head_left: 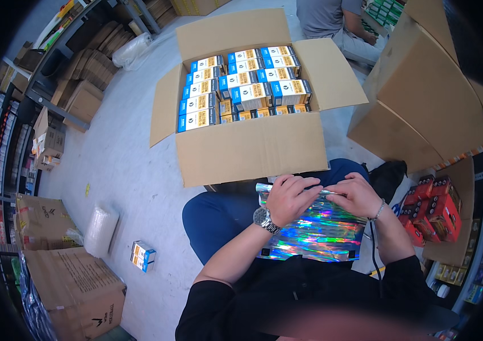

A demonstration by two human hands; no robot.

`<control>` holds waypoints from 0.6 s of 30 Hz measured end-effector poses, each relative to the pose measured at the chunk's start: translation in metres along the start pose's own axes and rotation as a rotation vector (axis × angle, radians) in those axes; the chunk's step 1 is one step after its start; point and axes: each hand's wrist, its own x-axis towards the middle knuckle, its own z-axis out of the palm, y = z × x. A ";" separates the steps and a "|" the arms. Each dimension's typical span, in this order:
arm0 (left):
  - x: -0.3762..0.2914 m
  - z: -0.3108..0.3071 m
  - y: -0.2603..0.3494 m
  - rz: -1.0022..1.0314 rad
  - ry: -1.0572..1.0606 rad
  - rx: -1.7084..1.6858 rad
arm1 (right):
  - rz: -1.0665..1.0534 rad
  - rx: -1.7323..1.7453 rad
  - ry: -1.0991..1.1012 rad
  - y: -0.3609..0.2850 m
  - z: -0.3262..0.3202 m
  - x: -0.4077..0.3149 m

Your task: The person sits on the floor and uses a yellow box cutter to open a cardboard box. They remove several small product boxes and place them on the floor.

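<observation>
A shiny holographic sheet [313, 238] lies across my lap, its far edge rolled or folded into a narrow strip. My left hand [292, 199], with a metal watch [262, 217] at the wrist, grips that edge on the left. My right hand [357, 196] pinches the same edge further right, fingertips close to the left ones. Just beyond my knees stands an open cardboard carton [252, 153], flaps spread outward. Inside it are stacked rows of white, blue and orange calcium citrate boxes [252, 94]. What lies beneath the sheet is hidden.
Two small product boxes [142, 256] and a bubble-wrap roll [101, 230] rest on the floor at left, near large cartons [75, 290]. At right stand a tall carton [424, 106] and red boxes [431, 206]. Another person [331, 25] sits beyond the carton.
</observation>
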 end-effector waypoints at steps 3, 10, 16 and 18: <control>0.000 0.002 0.001 -0.029 -0.014 -0.025 | -0.032 -0.012 0.041 0.001 0.003 0.000; -0.003 0.005 0.000 -0.034 -0.024 -0.020 | 0.000 -0.012 0.016 -0.002 0.005 0.001; -0.005 0.009 0.000 -0.037 0.000 -0.017 | 0.023 -0.026 0.018 -0.004 0.006 0.001; -0.005 0.009 0.000 -0.042 0.005 -0.015 | 0.035 -0.035 0.000 -0.004 0.006 0.001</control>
